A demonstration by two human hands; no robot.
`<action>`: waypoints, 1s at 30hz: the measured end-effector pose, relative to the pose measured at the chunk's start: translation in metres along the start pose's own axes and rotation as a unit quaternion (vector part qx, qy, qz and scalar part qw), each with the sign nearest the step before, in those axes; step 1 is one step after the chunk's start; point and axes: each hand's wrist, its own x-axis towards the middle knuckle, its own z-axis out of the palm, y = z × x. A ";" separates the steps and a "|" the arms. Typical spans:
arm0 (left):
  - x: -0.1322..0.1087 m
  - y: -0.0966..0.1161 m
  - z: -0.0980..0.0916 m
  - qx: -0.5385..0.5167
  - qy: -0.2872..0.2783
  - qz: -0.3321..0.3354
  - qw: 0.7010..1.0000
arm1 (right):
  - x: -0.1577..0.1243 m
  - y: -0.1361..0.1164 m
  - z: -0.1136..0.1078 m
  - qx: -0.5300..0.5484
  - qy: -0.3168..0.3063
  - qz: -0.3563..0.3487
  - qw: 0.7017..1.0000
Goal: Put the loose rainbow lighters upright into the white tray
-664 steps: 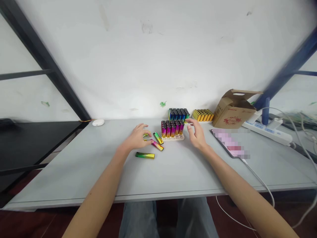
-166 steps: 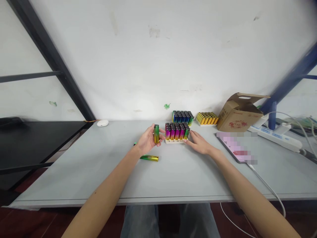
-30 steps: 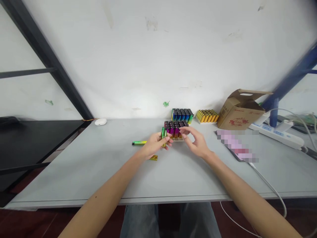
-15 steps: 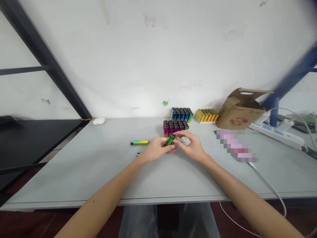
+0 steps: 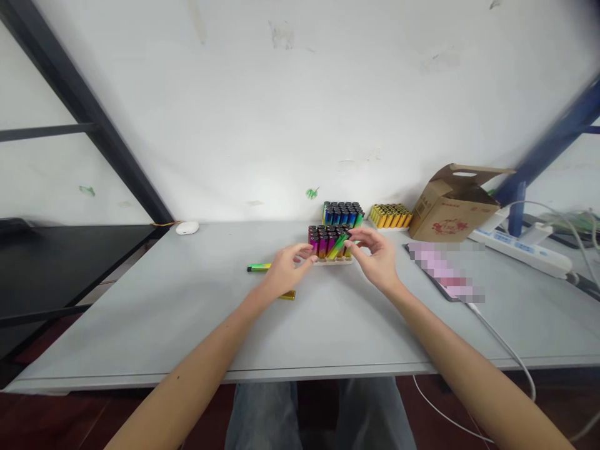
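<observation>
My right hand (image 5: 375, 253) pinches a green-and-yellow battery (image 5: 337, 247) near its dark upper end. The battery leans over the front of a pale tray (image 5: 344, 260), where several purple-and-gold batteries (image 5: 323, 242) with black tops stand upright in rows. To the left of that tray, my left hand (image 5: 289, 269) holds nothing, its thumb and fingers curved and apart. Beyond it lies a loose green-and-yellow battery (image 5: 257, 267), partly covered by the hand. Another loose battery (image 5: 288, 295) pokes out from under the left wrist, showing its gold end.
Behind stand blue-green batteries (image 5: 344, 214) and a tray of yellow ones (image 5: 391, 216). An open cardboard box (image 5: 445, 212), a power strip (image 5: 520, 250) and a blurred pink phone-like item (image 5: 440, 269) with a cable are on the right. A white case (image 5: 187, 228) sits far left.
My right hand has carried the battery from my left hand up to the front of the purple batteries. My left hand has let go and moved slightly left, its fingers spreading.
</observation>
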 end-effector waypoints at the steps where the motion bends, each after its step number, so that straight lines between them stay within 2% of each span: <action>1: 0.001 -0.002 -0.004 0.024 0.027 0.015 0.999 | 0.001 0.001 -0.003 -0.032 0.009 -0.017 0.999; 3: 0.004 -0.005 -0.013 0.065 0.063 0.032 0.995 | 0.001 0.003 -0.006 -0.091 0.011 -0.047 0.995; 7: 0.007 -0.010 -0.025 0.135 0.094 0.009 0.986 | -0.005 0.007 -0.003 -0.144 -0.018 -0.082 0.986; 13: 0.010 -0.017 -0.035 0.208 0.092 -0.019 0.974 | -0.011 0.011 0.007 -0.183 -0.086 -0.124 0.972; 19: 0.012 -0.024 -0.055 0.198 0.098 -0.026 0.975 | -0.010 0.011 0.005 -0.196 -0.091 -0.127 0.968; 21: 0.012 -0.024 -0.059 0.258 0.080 -0.042 0.962 | -0.008 0.013 0.005 -0.205 -0.091 -0.139 0.965; 26: 0.011 -0.019 -0.059 0.416 -0.010 -0.072 0.906 | -0.006 0.019 0.005 -0.269 -0.073 -0.203 0.939; 30: 0.010 -0.018 -0.062 0.442 -0.063 -0.085 0.891 | -0.006 0.021 0.002 -0.330 -0.126 -0.202 0.913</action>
